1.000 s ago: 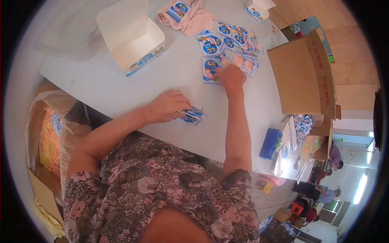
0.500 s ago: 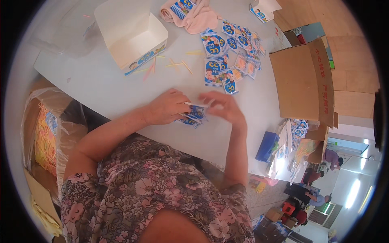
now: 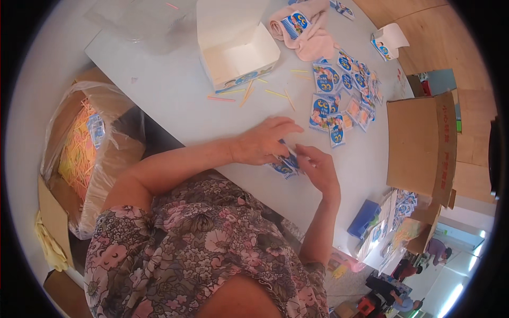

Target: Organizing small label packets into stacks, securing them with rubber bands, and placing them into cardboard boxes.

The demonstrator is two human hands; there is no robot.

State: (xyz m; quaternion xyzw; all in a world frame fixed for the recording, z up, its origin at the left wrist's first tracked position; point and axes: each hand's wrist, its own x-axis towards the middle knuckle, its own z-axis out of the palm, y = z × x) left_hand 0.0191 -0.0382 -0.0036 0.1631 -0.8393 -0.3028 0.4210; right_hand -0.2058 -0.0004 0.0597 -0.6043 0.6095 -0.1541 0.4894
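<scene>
Close to the table's near edge, my left hand (image 3: 262, 142) grips small blue-and-white sachets (image 3: 283, 167), its index finger lifted away. My right hand (image 3: 321, 168) is closed with thumb and fingers at the right edge of the same sachets; the fingertips partly hide them. A loose pile of similar sachets (image 3: 322, 113), some with clear windows, lies beyond my right hand. Thin yellow, orange and pink sticks (image 3: 246, 94) are scattered on the table ahead of my left hand. Behind them stands an open white carton (image 3: 238, 55) with a blue printed front.
A pink cloth (image 3: 313, 45) with a sachet on it lies at the back. At left, a plastic-lined box (image 3: 108, 175) holds many coloured sticks. Cardboard boxes (image 3: 416, 146) and a blue container (image 3: 363, 217) stand at right. Other people (image 3: 403, 302) are far off at lower right.
The view has shifted, so the table contents sit further right and lower. My right hand has come in from above the sachets to close on their right edge; my left index finger has lifted.
</scene>
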